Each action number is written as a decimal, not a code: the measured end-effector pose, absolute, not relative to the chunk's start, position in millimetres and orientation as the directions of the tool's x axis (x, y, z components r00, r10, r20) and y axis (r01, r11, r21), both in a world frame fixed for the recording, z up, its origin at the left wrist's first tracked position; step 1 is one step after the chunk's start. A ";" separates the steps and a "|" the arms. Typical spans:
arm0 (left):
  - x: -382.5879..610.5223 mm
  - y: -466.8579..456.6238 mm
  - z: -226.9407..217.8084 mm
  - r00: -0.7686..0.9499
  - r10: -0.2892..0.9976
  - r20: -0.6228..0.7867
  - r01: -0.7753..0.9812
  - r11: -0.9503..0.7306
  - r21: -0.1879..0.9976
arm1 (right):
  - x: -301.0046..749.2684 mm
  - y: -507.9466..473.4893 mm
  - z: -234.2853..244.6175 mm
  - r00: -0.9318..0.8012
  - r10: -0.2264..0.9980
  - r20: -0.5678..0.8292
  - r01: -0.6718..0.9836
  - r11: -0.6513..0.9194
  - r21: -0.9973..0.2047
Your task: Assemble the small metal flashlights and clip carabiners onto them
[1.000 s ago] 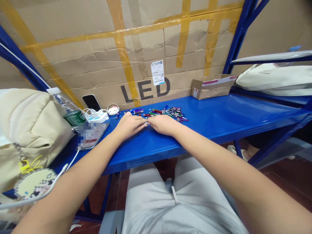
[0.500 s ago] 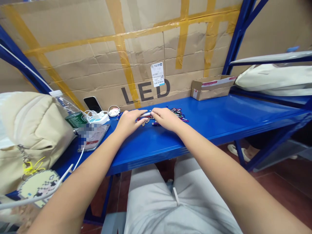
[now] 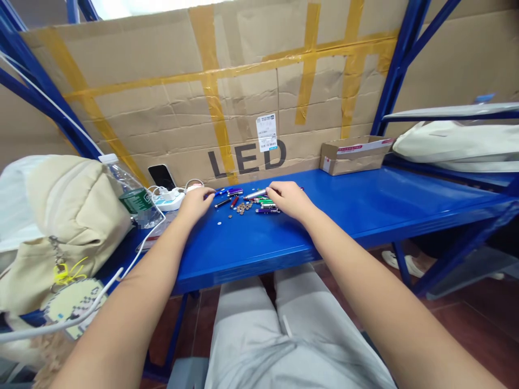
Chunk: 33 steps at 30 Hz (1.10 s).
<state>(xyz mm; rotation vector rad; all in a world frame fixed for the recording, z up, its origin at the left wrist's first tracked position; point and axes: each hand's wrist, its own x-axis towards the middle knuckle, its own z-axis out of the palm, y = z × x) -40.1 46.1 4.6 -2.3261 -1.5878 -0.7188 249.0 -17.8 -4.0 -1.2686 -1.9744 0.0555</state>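
Observation:
Both my hands rest on the blue shelf top [image 3: 365, 200] among several small coloured pen-like tubes [image 3: 265, 205] and a scatter of tiny round discs [image 3: 240, 208]. My right hand [image 3: 291, 199] has its fingers bent, and the fingertips pinch the end of a silver tube [image 3: 255, 194]. Further left, my left hand [image 3: 198, 200] lies with fingers curled. Its tips close on a blue tube [image 3: 221, 191] beside a black one [image 3: 223, 203] and a red one [image 3: 234, 202].
A taped cardboard sheet marked LED [image 3: 247, 156] backs the shelf. A small open carton [image 3: 352, 151] sits at the back right, near a white bag [image 3: 454, 141]. To the left are a power strip [image 3: 168, 199], a leaning phone [image 3: 162, 176], a water bottle [image 3: 132, 192] and a beige bag [image 3: 60, 216].
Both hands slid from the shelf's middle back to the pile, then drew apart. The tubes and small discs between them are now uncovered. The camera tilted up a little.

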 end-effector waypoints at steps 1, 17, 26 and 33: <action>-41.4 47.9 1.8 0.289 0.828 0.480 0.927 -0.367 0.077 | 248.8 -18.5 -3.5 -0.200 0.802 0.563 0.768 0.485 -0.418; -34.5 52.9 -13.4 0.427 0.843 0.328 0.877 -0.474 0.076 | 247.9 -18.2 -1.6 -0.206 0.951 0.231 0.941 0.257 -0.218; -2.9 84.1 -5.1 0.476 0.815 0.331 0.856 -0.515 0.038 | 234.8 -22.4 -4.6 -0.333 0.813 0.478 0.846 0.481 -0.229; 12.4 115.1 1.9 0.461 0.857 0.228 0.879 -0.476 0.013 | 223.4 -25.2 -9.8 -0.619 0.666 0.417 0.701 0.707 -0.090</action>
